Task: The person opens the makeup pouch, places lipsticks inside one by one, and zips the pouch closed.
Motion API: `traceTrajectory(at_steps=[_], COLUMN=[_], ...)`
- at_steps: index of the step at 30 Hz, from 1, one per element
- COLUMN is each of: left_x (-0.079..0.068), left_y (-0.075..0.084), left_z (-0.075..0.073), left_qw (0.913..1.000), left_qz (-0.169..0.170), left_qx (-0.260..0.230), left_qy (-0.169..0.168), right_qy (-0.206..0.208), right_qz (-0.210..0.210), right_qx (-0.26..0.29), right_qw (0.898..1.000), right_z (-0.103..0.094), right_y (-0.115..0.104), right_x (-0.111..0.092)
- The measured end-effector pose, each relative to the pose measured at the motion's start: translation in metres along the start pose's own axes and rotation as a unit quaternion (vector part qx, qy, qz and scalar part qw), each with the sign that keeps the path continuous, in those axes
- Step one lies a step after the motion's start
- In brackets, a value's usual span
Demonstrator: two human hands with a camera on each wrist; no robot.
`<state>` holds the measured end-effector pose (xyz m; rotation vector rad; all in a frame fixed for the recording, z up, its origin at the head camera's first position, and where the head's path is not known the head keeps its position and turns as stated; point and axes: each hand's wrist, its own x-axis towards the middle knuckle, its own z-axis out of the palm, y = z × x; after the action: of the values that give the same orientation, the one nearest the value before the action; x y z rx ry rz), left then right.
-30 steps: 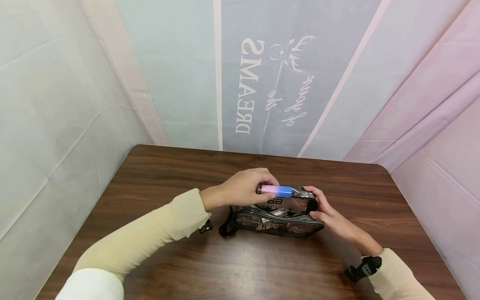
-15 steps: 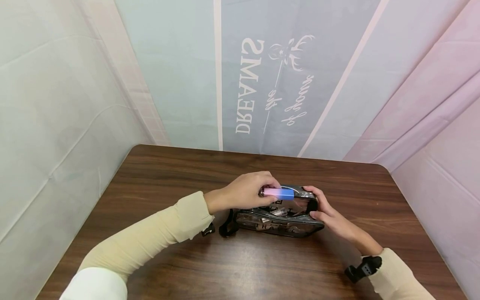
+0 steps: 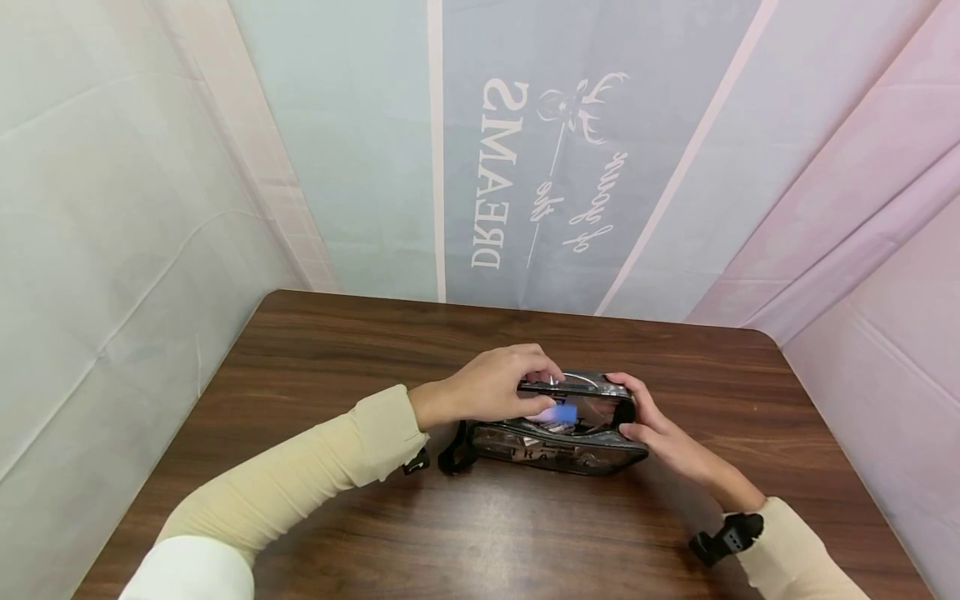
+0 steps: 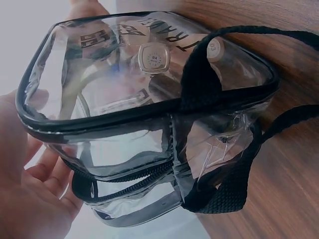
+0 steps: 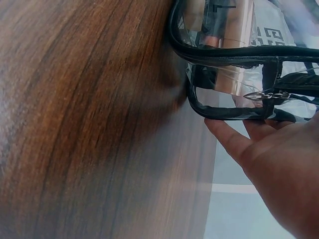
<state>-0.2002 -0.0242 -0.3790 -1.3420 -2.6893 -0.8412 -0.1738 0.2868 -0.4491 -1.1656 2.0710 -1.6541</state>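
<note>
A clear toiletry bag with black trim (image 3: 555, 454) lies unzipped on the table, printed with dark lettering. Over its opening is my left hand (image 3: 487, 383), thumb and fingers parted. Just below the thumb, a blurred pink-and-blue tube (image 3: 564, 413) sits within the mouth of the bag. Small cosmetics show through the plastic, among them a round-cornered compact (image 4: 154, 58) in the left wrist view. My right hand (image 3: 660, 429) holds the bag's right end, thumb at the front rim and fingers at the back rim. The zipper pull (image 5: 256, 95) hangs close to those fingers.
The bag's black strap (image 3: 453, 457) loops out at its left end. Under everything is a dark wooden table (image 3: 360, 517), with a printed fabric backdrop (image 3: 375, 150) behind it and pale cloth at both sides.
The pink-and-blue tube was between my left thumb and fingers; now the fingers have parted and it has dropped lower, into the bag's opening. The right hand and the bag have stayed put.
</note>
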Motion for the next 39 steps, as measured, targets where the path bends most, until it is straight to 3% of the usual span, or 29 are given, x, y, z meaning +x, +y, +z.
traceTrajectory(at_steps=[4,19,25,30,39], left_x=[-0.001,-0.003,-0.008,-0.015,-0.029], left_y=[0.000,-0.003,-0.006,-0.008,-0.015], left_z=[0.000,-0.001,-0.001,0.000,0.004], left_qw=[1.0000,0.9998,0.9990,0.9988,0.9994], left_qz=[-0.004,0.012,0.029,0.007,-0.014], left_qx=[-0.004,-0.013,0.003,0.017,-0.020], left_qy=[0.001,0.006,0.035,0.046,0.027], right_qy=[0.007,-0.001,-0.002,-0.005,-0.004], right_qz=[0.016,0.011,0.006,-0.001,0.005], right_qx=[-0.011,-0.004,0.001,0.012,0.012], right_qw=[1.000,1.000,1.000,1.000,1.000], right_z=[0.000,0.000,0.000,-0.001,0.000], right_y=[-0.001,-0.001,-0.001,0.001,0.003], right_x=[-0.002,-0.001,-0.001,-0.001,-0.001])
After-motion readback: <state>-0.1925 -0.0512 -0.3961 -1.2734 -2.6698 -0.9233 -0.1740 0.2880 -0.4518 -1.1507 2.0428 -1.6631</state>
